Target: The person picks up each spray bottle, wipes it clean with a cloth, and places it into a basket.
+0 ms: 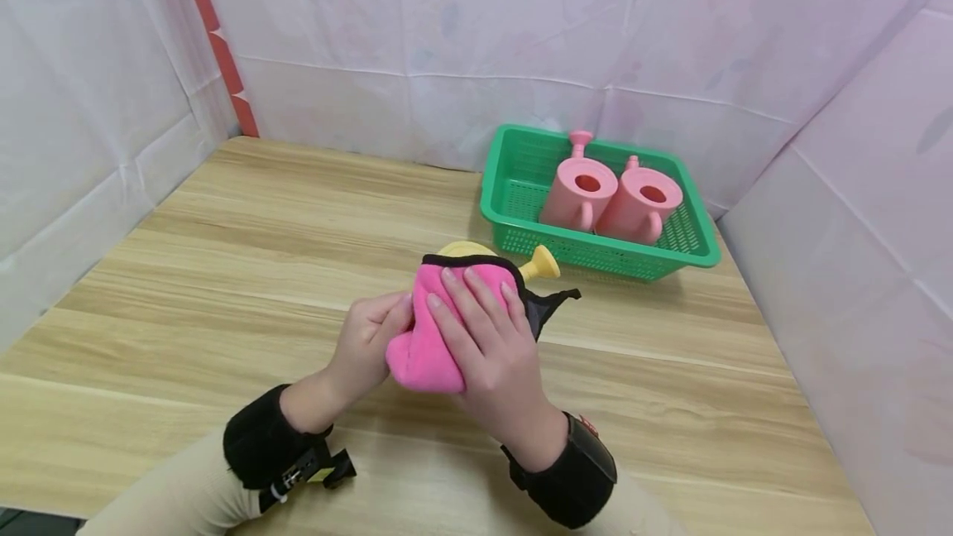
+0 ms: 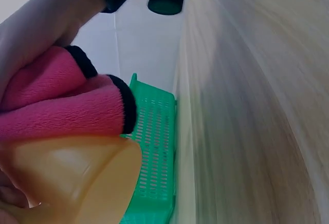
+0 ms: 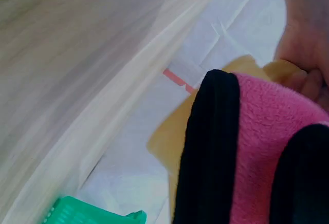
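A pink plush cloth point(image 1: 424, 354) with black edging covers most of a yellow watering can point(image 1: 465, 249), whose flared spout sticks out to the right. My left hand point(image 1: 365, 342) grips the can at its left side with curled fingers, partly behind the cloth. Over the can, my right hand point(image 1: 484, 346) holds the cloth against it, four fingers spread across the top and the thumb hidden. A grey corner of the cloth hangs off to the right. In the left wrist view, the folded cloth point(image 2: 77, 111) lies against the can's smooth yellow wall point(image 2: 67, 167).
A green perforated basket point(image 1: 596, 251) stands at the back right of the wooden table point(image 1: 223, 271). Two pink watering cans point(image 1: 566, 197) lean side by side inside it. White sheeting walls point(image 1: 447, 23) border the table at the back and both sides.
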The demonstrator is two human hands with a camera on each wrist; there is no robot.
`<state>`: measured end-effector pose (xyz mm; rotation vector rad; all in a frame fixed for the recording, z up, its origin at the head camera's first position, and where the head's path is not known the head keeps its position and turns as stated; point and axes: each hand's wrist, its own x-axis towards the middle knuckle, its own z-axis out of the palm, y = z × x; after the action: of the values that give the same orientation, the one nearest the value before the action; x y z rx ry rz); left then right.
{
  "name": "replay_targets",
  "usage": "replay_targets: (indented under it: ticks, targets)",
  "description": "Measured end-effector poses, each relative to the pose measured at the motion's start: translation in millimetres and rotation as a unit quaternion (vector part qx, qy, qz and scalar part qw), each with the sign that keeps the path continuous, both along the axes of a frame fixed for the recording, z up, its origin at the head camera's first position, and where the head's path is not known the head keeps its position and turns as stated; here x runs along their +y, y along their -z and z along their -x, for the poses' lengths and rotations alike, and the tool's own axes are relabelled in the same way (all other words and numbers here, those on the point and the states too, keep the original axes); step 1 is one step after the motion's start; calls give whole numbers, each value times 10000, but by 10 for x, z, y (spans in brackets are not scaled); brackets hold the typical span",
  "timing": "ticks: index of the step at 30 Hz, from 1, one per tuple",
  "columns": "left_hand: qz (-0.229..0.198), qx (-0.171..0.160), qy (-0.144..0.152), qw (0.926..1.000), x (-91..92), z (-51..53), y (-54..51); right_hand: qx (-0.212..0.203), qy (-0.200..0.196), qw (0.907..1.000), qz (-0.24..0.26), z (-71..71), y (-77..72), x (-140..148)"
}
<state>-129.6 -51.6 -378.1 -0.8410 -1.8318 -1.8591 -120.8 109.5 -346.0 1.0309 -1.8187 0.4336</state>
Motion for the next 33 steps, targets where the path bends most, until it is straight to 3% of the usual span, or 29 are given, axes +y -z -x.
replay_targets:
  ticks: [3, 6, 9, 12, 15, 18, 23, 29, 33]
  targets:
    - [-154, -154, 185, 9996, -7, -16, -27, 299, -241, 9991, 152, 46, 7, 13]
    - [-162, -336, 210, 9991, 0, -26, -59, 119, -395, 9986, 320, 131, 20, 97]
    - [-117, -652, -9, 9978, 0, -34, -84, -795, -604, 9941, 421, 234, 20, 208]
    - [-120, -959, -217, 9951, -9, -39, -93, -2029, -693, 9759, 407, 302, 4, 306]
    - [-132, -1072, -319, 9936, -11, -39, -102, -2643, -564, 9624, 274, 322, -21, 348]
    - [-160, -1057, -336, 9937, -7, -28, -103, -2458, -382, 9685, 79, 300, -47, 327]
    - [-83, -994, -197, 9948, 4, -4, -103, -1628, 177, 9854, -457, 192, -87, 211]
    - [57, -857, -257, 9960, 22, 11, -94, -1369, 622, 9840, -953, 96, -134, 117]
    - [39, -740, -84, 9972, 32, 20, -76, -1403, 670, 9816, -1107, 67, -158, 103]
